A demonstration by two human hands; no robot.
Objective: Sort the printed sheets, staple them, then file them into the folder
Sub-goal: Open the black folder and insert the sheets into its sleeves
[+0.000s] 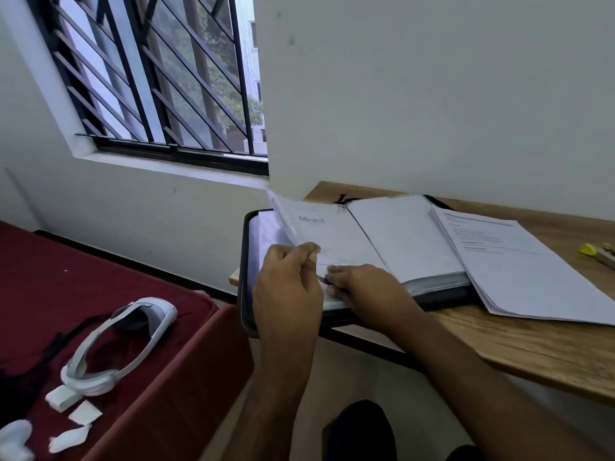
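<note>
You are filing: left hand (286, 281) pinches a sleeve (283, 214), right hand (362, 287) presses the folder (412, 234) page (fingers hidden); next, take the sheets (519, 267) at 3 o'clock.

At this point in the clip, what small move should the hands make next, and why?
Probably finish turning the sleeve over to the left. The left hand pinches the lower edge of a plastic sleeve lifted off the open folder, and the right hand presses the page below. The stack of sheets lies unfiled beside it.
</note>
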